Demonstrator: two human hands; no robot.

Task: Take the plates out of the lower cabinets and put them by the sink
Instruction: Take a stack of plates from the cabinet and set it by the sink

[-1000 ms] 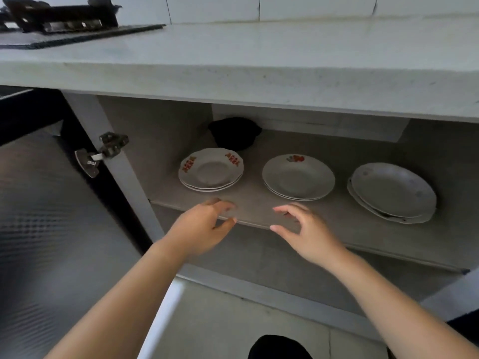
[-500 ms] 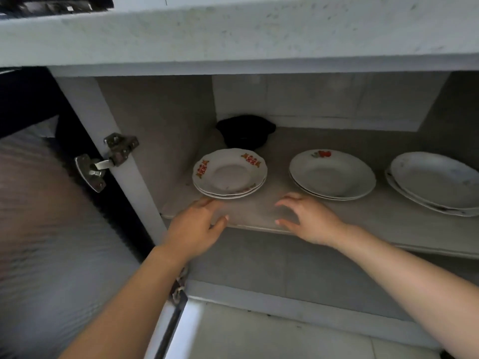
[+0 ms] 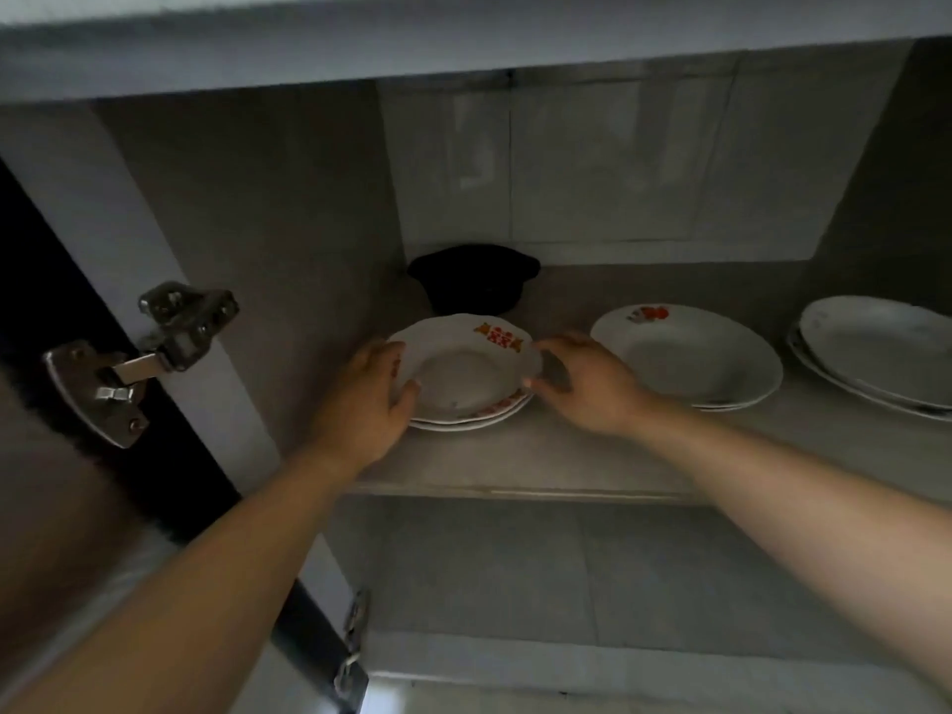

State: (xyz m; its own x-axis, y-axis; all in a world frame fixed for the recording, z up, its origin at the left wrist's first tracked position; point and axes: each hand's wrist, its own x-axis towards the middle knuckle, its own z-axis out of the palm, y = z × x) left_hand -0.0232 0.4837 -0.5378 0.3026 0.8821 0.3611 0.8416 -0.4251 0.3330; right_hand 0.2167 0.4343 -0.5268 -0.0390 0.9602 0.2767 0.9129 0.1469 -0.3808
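Cupping the left stack of plates (image 3: 466,376) from both sides, you are closing your left hand (image 3: 367,401) and right hand (image 3: 584,386) on its rims, thumbs on top; whether you are gripping firmly I cannot tell. Lifting unevenly, you are risking the top plate sliding off onto the shelf (image 3: 541,456). Both forearms are reaching straight in, wrists level.

Both forearms are bare up to the frame edge, with no sleeve in view. The left hand (image 3: 360,404) and right hand (image 3: 587,389) wear nothing.
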